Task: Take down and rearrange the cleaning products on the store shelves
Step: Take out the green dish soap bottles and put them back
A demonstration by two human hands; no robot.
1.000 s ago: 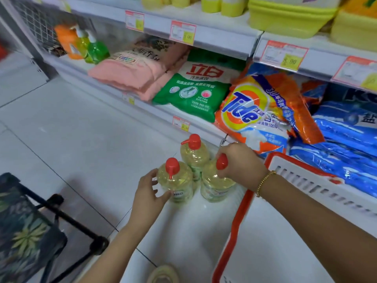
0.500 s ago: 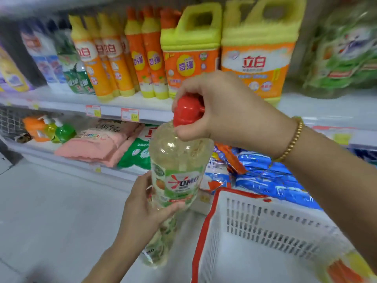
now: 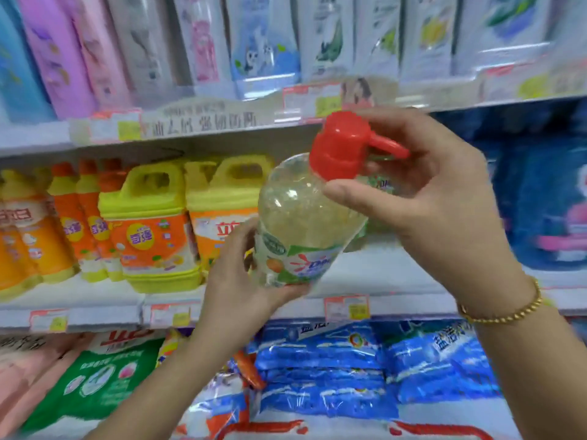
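Note:
A clear bottle of yellowish dish liquid (image 3: 301,230) with a red pump cap (image 3: 344,147) hangs tilted in front of the middle shelf (image 3: 381,281). My left hand (image 3: 235,281) grips its lower part from below and the left. My right hand (image 3: 422,201) holds its neck just under the cap, thumb in front and fingers behind. A second bottle's green label (image 3: 379,185) shows behind my right hand's fingers; what holds it is hidden.
Yellow-capped orange detergent jugs (image 3: 149,227) and slim orange bottles (image 3: 79,223) fill the middle shelf's left. Refill pouches (image 3: 263,42) stand on the top shelf. Blue powder bags (image 3: 324,369) and a green bag (image 3: 95,379) lie below. A red basket rim (image 3: 263,428) crosses the bottom edge.
The bottle has come up from the floor to middle-shelf height, with both hands on it. My view has swung up from the floor to the upper shelves.

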